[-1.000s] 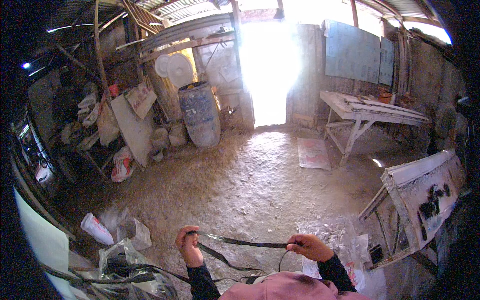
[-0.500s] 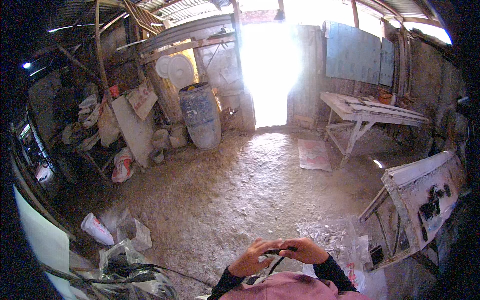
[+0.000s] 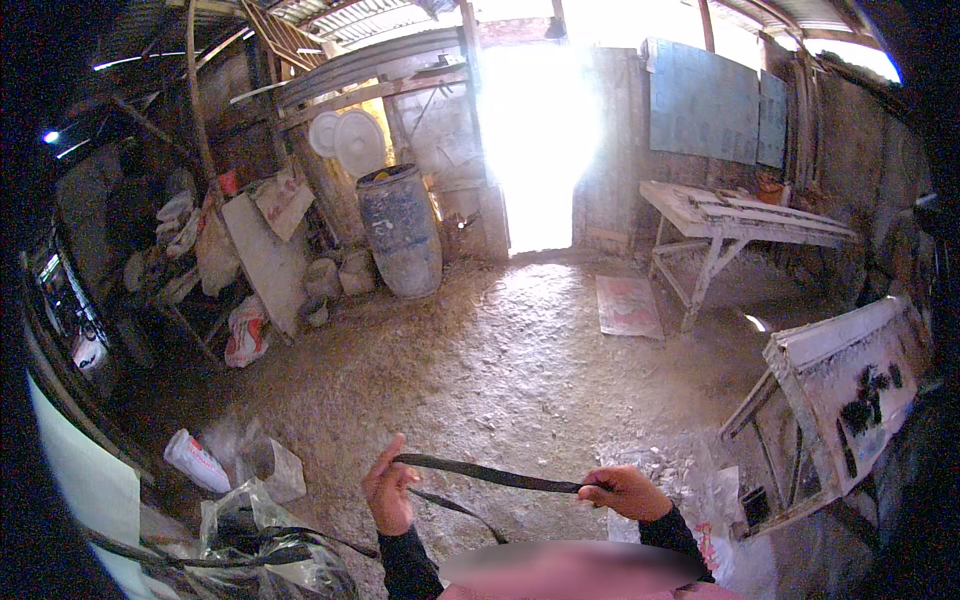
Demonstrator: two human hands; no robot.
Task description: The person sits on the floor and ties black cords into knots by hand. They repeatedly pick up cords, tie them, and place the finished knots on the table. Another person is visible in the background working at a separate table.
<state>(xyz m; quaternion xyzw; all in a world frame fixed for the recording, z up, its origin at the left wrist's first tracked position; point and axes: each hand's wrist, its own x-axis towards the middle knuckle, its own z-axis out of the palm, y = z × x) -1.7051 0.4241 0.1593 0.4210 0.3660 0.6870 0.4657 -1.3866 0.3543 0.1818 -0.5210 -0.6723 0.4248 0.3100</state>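
Note:
A black flat strap stretches between my two hands in front of my body, sagging slightly. My left hand holds one end of this stretch between thumb and fingers, with the fingertips pointing up. My right hand is closed round the other end, its thumb pressed on the strap. A second length of black strap runs from beside my left hand down toward my pink top. To the left, more black strap trails from a clear plastic bag toward my left forearm; whether it is the same piece is hidden.
A tilted white board on a frame stands at the right, beyond it a wooden table. Left are a white bag, a box-shaped container and a pale sheet. A blue drum stands beside the bright doorway.
My hands were close together on a short piece of the strap. My left hand has moved left and up, my right hand slightly right, drawing the strap out between them.

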